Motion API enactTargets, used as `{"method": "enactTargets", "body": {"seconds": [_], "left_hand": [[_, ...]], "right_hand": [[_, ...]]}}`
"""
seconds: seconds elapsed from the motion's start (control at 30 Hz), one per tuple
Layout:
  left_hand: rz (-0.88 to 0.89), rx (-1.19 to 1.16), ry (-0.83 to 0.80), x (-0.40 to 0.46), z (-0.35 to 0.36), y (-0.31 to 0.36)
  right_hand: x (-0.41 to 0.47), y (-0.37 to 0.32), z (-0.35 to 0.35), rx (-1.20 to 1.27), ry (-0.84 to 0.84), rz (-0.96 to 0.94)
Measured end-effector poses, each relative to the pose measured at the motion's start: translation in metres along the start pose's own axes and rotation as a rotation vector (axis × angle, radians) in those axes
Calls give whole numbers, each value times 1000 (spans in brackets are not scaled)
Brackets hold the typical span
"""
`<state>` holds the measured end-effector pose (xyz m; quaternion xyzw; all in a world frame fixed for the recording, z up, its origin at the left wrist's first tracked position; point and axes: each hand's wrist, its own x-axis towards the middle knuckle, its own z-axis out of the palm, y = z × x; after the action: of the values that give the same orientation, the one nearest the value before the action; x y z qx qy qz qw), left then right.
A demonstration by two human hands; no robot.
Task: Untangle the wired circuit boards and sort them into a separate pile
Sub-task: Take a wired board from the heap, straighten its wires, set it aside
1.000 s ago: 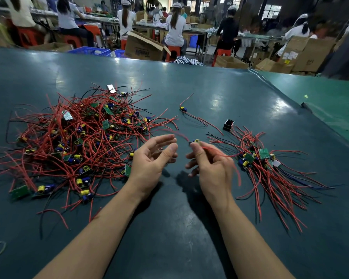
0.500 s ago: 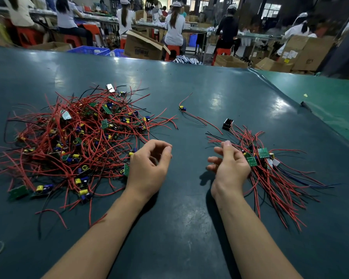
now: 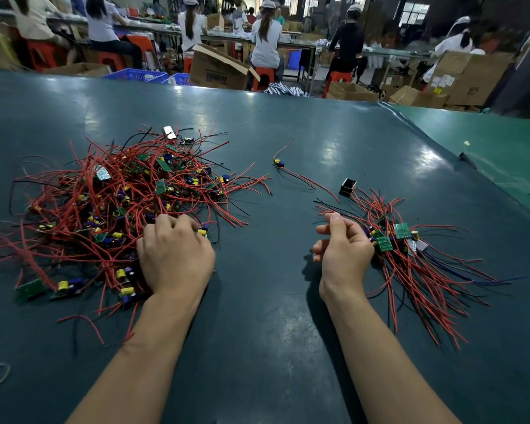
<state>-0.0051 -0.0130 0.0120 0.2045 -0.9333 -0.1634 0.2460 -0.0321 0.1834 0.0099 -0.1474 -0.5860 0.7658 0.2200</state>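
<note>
Since 0.5 s ago the left hand (image 3: pixel 175 255) has moved from the bare table (image 3: pixel 257 332) onto the near right edge of the tangled pile (image 3: pixel 110 209) of red-wired circuit boards, while the right hand (image 3: pixel 344 249) has stayed at the left edge of the sorted pile (image 3: pixel 410 255); 1.0 s ago both hands met between the 2 piles with 1 wired board, which now seems to lie in the sorted pile, so the person is likely starting on the next board. The left hand's fingers (image 3: pixel 165 223) curl down into the tangle, touching wires; whether they already pinch 1 cannot be told. The right hand's fingers are loosely curled, thumb (image 3: pixel 337 223) raised, apparently holding nothing. Far from the tangle's right edge, 1 stray wired board (image 3: pixel 278 163) lies alone, between the piles.
</note>
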Motion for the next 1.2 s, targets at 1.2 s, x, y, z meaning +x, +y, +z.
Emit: {"method": "enactTargets", "body": {"seconds": [1.2], "left_hand": [[993,-656,269,-26,4,39]], "right_hand": [[-16,-11,3,307,-754,367]]}}
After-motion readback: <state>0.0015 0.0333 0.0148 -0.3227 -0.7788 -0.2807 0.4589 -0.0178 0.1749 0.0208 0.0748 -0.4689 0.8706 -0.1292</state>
